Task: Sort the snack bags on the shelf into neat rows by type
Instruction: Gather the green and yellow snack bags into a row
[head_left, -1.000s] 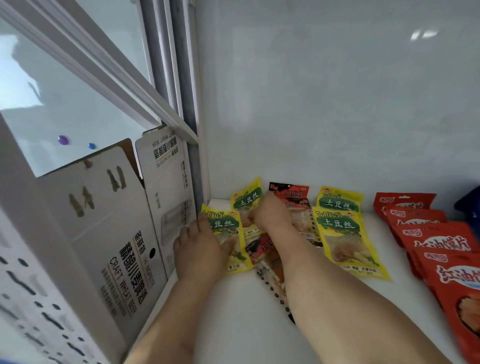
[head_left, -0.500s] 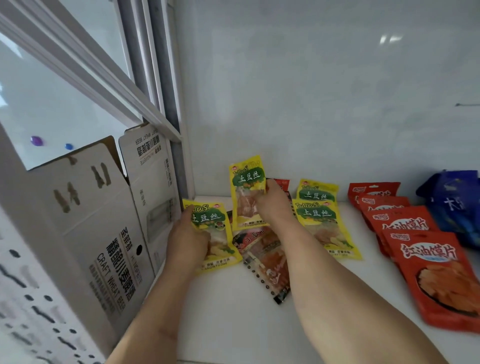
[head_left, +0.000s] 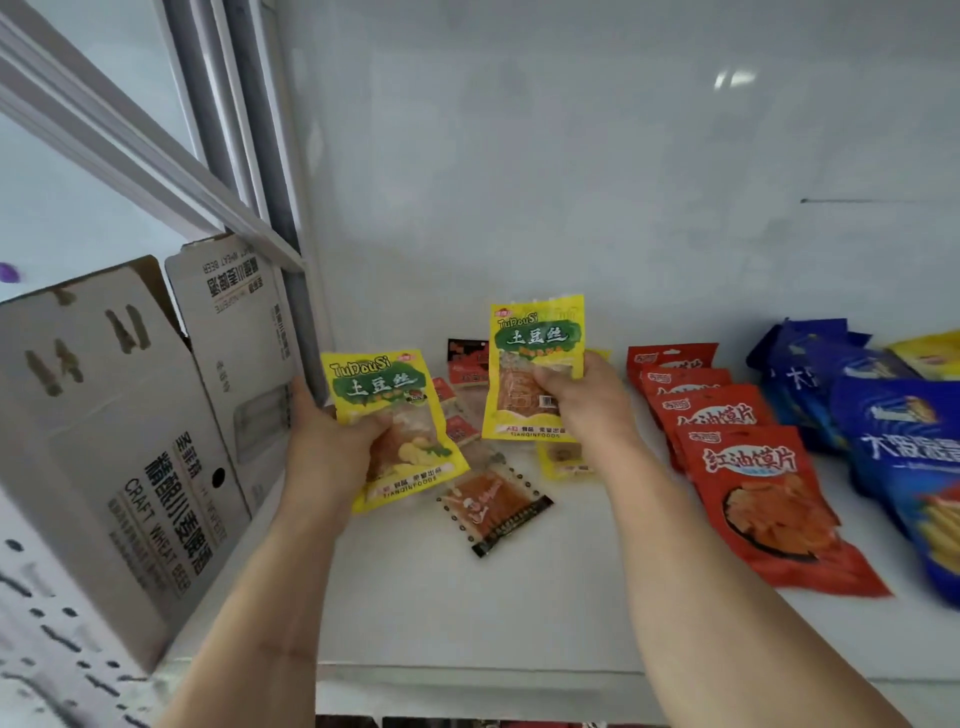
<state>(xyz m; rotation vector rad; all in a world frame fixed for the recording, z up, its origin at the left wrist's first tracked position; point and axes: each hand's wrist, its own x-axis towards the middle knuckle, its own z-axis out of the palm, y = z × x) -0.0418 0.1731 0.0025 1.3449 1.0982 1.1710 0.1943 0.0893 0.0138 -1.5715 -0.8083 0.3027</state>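
Yellow bags: one clamped in each grip, left hand, right hand, above bare shelf front.

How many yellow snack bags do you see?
3, perhaps more hidden: one yellow foil bag in the left hand, one in the right hand, one flat beneath the right wrist.

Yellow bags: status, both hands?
Left hand grips one yellow bag. Right hand holds another. Orange packets loose between them.
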